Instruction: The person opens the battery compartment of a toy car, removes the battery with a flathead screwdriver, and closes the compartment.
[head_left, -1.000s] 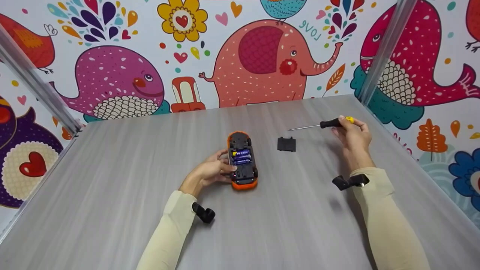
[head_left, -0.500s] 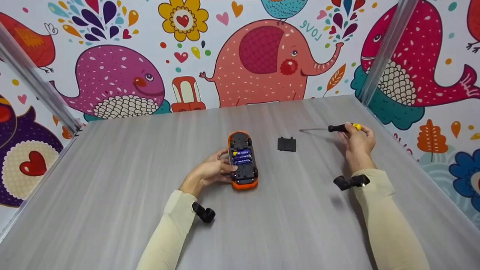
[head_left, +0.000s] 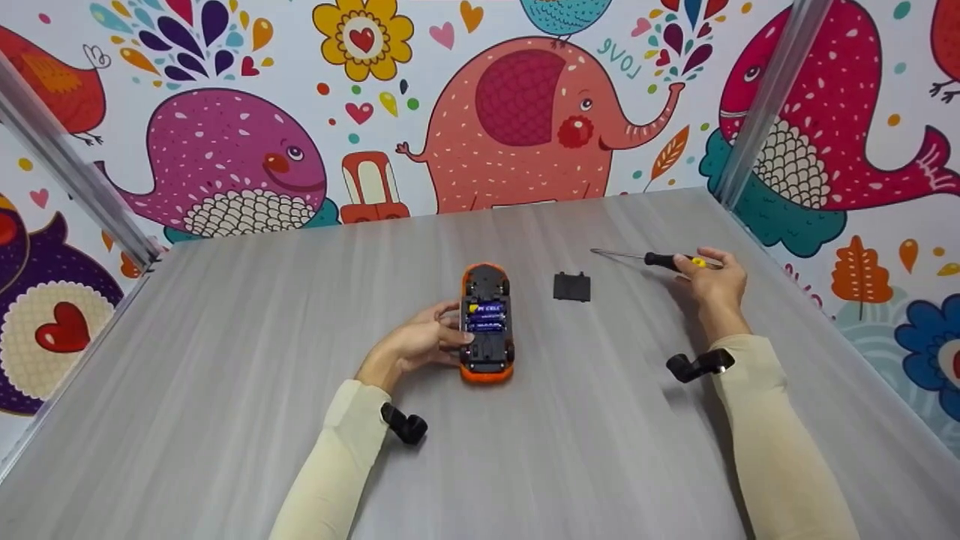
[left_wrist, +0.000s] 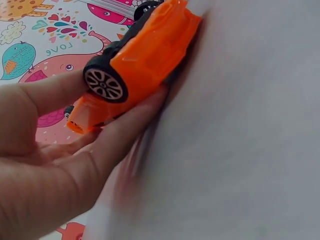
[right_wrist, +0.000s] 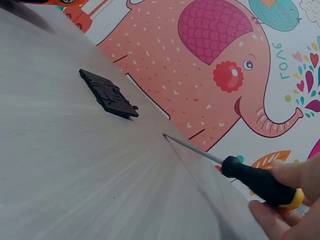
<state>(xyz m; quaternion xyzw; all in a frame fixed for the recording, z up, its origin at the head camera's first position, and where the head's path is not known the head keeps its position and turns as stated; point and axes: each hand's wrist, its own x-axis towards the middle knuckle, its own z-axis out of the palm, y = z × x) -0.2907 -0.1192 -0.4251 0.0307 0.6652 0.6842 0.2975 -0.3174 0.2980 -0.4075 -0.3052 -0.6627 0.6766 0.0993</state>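
Note:
An orange toy car (head_left: 487,367) is held upside down by my left hand (head_left: 416,341), thumb on the black underside and fingers beneath the body. Several purple batteries (head_left: 486,316) sit in its uncovered compartment. In the left wrist view the toy car (left_wrist: 145,55) shows its side and a spoked wheel, gripped between thumb and fingers. My right hand (head_left: 712,285) holds a screwdriver (head_left: 660,260) by its black and yellow handle, the shaft pointing left. Seen from the right wrist, the tip of the screwdriver (right_wrist: 255,180) is at or just above the tabletop; contact is unclear.
A black battery cover (head_left: 572,286) lies on the grey table (head_left: 262,375) between the car and the screwdriver. Behind the table stands a wall (head_left: 525,112) printed with cartoon animals. Metal posts (head_left: 772,105) rise at the back corners.
The right hand first drew the screwdriver to the right, then shifted it slightly back left, its grip on the handle altering. The car has turned a little in the left hand.

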